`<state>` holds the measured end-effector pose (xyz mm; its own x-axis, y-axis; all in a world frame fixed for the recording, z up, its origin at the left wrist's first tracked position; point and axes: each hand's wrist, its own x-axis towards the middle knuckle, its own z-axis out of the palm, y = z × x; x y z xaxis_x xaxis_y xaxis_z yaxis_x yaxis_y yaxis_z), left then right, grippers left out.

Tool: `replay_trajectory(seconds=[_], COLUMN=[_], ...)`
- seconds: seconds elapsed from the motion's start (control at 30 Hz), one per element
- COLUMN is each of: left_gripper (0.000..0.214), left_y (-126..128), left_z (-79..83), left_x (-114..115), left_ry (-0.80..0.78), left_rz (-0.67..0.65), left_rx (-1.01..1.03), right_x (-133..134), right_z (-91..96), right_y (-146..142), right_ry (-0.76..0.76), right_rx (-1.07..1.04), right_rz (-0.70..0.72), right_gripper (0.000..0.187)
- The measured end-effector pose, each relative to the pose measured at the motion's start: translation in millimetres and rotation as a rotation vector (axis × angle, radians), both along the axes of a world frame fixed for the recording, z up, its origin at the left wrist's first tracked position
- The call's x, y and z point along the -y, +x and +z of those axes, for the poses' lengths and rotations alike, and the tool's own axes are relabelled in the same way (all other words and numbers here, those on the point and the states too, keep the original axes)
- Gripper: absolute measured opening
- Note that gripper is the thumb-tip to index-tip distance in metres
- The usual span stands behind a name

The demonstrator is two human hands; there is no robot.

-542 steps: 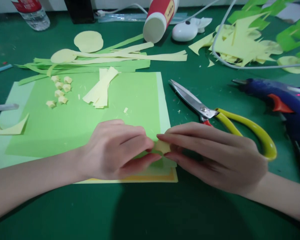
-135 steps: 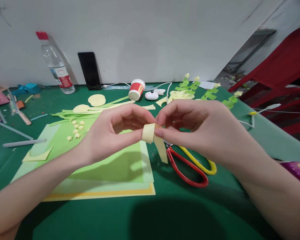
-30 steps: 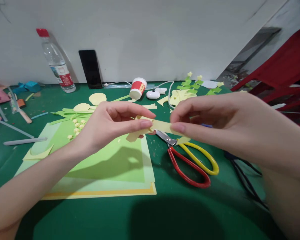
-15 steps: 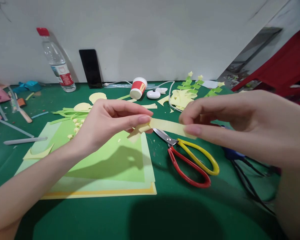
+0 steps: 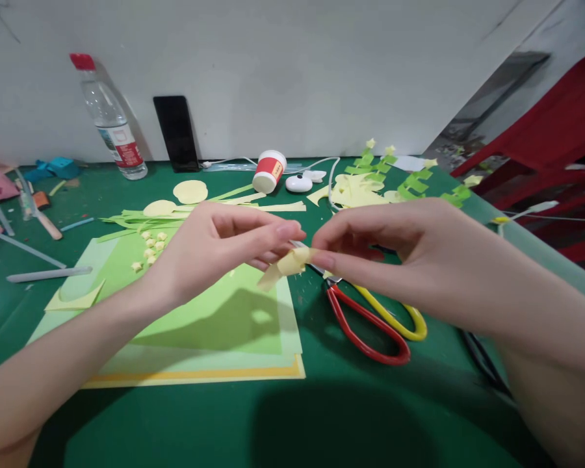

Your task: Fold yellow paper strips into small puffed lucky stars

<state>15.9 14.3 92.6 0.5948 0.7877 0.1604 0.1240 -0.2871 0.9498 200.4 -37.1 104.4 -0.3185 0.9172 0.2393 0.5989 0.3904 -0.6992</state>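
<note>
A pale yellow paper strip (image 5: 292, 261), bent into a small fold with a tail hanging to the lower left, is held in the air between both hands. My left hand (image 5: 224, 244) is closed at its upper left, thumb and forefinger together; its exact contact is partly hidden. From the right, my right hand (image 5: 385, 244) pinches the folded part between thumb and fingers. Below lie scissors (image 5: 370, 325) with one red and one yellow handle, their blades partly covered by my right hand. Small yellow paper stars (image 5: 149, 250) rest near my left wrist on green paper sheets (image 5: 209, 318).
Behind the hands are green and yellow paper strips (image 5: 127, 218), a paper cup (image 5: 270, 172), a white earbud case (image 5: 299, 184) and star-tipped green paper stems (image 5: 414, 185). A bottle (image 5: 114, 123) and a phone (image 5: 177, 133) lean against the wall. Black cables (image 5: 485, 364) lie at right.
My right hand has moved left, close to my left hand. The strip's long end, stretched out to the right before, is now folded in, and the fold sits slightly lower.
</note>
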Motion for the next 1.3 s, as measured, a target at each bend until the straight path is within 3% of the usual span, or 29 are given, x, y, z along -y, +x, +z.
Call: replay_trajectory(seconds=[0.27, 0.47, 0.8, 1.0, 1.17, 1.3], left_gripper=[0.013, 0.013, 0.007, 0.011, 0.024, 0.016], left_y=[-2, 1, 3, 5, 5, 5], left_z=[3.7, 3.8, 3.5, 1.0, -4.9, -5.4], left_x=[-1, -2, 5, 4, 9, 12], left_ry=[-0.018, -0.013, -0.07, 0.033, 0.074, 0.141], left_rz=[-0.103, -0.162, -0.096, 0.005, -0.008, 0.084], left_rx=[-0.263, -0.395, -0.28, -0.07, 0.124, 0.145], right_x=[0, 0, -5, -5, -3, -3], right_z=[-1.5, -0.1, -4.9, -4.9, -7.0, -6.7], right_y=[1, 0, -4, -4, -7, -9], right_ry=[0.005, 0.019, -0.021, 0.075, 0.111, 0.119], right_rx=[0.184, 0.172, 0.111, -0.035, -0.186, -0.226], right_rz=[0.013, 0.014, 0.021, -0.065, -0.145, -0.132], right_gripper=[0.016, 0.014, 0.013, 0.013, 0.011, 0.01])
